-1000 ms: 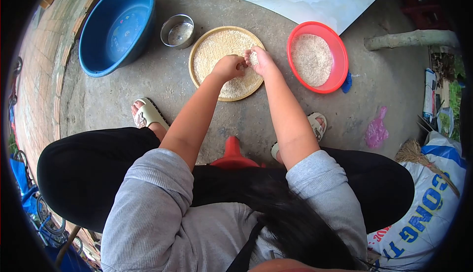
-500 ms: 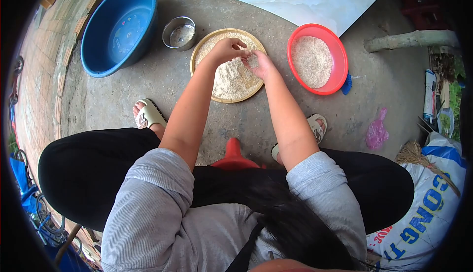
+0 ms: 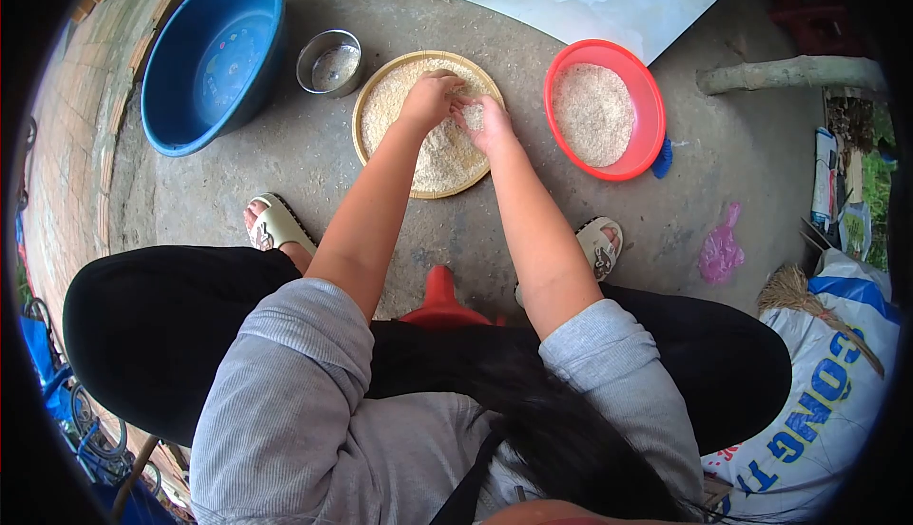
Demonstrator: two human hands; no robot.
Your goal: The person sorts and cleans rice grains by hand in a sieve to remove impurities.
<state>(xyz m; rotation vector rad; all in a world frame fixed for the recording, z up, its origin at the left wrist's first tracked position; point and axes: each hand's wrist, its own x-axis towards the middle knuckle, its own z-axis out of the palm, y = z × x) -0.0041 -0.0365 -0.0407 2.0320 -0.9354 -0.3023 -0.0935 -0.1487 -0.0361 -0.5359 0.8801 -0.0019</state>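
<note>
A round woven bamboo tray (image 3: 359, 133) lies on the floor, covered with pale rice grains (image 3: 447, 165) heaped toward its near side. Over the tray, my left hand (image 3: 431, 100) has its fingers bent and drawn together beside my right hand; what is between its fingertips, if anything, is too small to make out. My right hand (image 3: 489, 127) is cupped, palm turned up, with a small whitish patch of rice in it. The fingers of both hands meet or nearly touch.
Left of the tray stand a small metal bowl (image 3: 329, 63) and a large blue basin (image 3: 214, 59). To the right is a red basin (image 3: 650, 126) holding more rice. A pink plastic bag (image 3: 721, 249), a branch (image 3: 794, 73), a whisk broom (image 3: 789, 295) and a printed sack (image 3: 808, 401) lie farther right.
My left hand has curled in more, its fingers lowering beside my right hand. The whole view has shifted slightly, so the tray and basins appear a little farther left.
</note>
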